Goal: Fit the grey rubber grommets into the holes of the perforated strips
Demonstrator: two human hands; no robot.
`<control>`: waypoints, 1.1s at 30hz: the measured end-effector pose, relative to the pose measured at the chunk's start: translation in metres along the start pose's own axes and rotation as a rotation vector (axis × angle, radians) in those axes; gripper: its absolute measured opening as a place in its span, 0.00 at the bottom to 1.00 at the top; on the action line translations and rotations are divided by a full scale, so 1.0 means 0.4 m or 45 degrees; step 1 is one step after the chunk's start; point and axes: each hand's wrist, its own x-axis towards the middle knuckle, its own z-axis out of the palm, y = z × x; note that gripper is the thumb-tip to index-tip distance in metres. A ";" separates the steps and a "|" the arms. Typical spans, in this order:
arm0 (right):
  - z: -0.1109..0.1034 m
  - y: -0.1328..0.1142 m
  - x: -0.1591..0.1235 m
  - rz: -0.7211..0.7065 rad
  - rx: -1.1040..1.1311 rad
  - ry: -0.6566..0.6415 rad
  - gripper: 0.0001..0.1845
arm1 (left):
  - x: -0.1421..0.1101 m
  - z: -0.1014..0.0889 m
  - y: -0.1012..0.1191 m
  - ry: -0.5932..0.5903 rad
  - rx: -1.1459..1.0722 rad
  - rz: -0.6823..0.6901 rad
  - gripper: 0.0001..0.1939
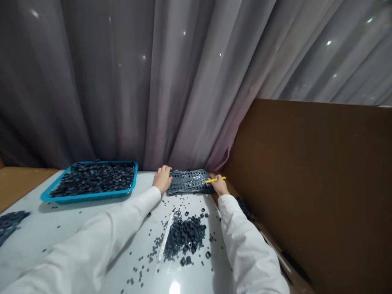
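A black sheet punched with rows of holes point(188, 182) lies near the far edge of the white table. My left hand point(163, 179) grips its left end, with the fingers along the edge. At the other end, my right hand point(219, 185) is closed around a thin yellow stick-like tool point(211, 180), whose tip points left over the holes. Whether that tip touches the sheet I cannot tell. Nearer to me, between my forearms, lies a heap of small black pieces point(186, 234), some ring-shaped or square with a hole. A slim white stick point(166, 237) rests against the heap's left side.
On the left stands a blue tray point(92, 197) full of small black pieces. More dark perforated material point(12, 223) lies at the far left edge. Loose bits dot the white tabletop point(101, 216). A brown panel point(312, 175) borders the right side, and grey curtains point(122, 90) hang behind.
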 end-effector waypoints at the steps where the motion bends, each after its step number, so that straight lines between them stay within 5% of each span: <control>1: 0.013 0.030 -0.011 0.035 0.014 -0.015 0.12 | -0.037 -0.004 -0.001 -0.028 0.013 0.039 0.14; 4: 0.016 0.076 -0.033 0.095 0.083 -0.020 0.13 | -0.183 -0.066 -0.001 -0.260 0.011 0.290 0.12; 9: -0.026 0.029 -0.063 0.035 0.225 -0.061 0.13 | -0.434 -0.217 -0.032 -0.495 0.002 0.147 0.11; 15: -0.054 -0.096 -0.163 -0.190 0.361 -0.306 0.15 | -0.680 -0.329 -0.161 -0.361 0.119 -0.132 0.12; 19: -0.071 -0.188 -0.292 -0.404 0.399 -0.557 0.14 | -0.815 -0.381 -0.238 -0.150 0.216 -0.271 0.15; 23: -0.048 -0.282 -0.491 -0.540 0.054 -0.808 0.11 | -0.894 -0.400 -0.281 -0.016 0.218 -0.334 0.16; 26: 0.005 -0.331 -0.616 -0.598 -0.334 -0.793 0.12 | -0.903 -0.400 -0.280 -0.016 0.190 -0.303 0.15; 29: 0.041 -0.343 -0.671 -0.629 -0.447 -0.696 0.09 | -0.894 -0.414 -0.259 -0.047 0.181 -0.258 0.13; 33: 0.027 -0.331 -0.687 -0.725 -0.223 -0.604 0.11 | -0.901 -0.471 -0.276 -0.047 0.341 -0.293 0.14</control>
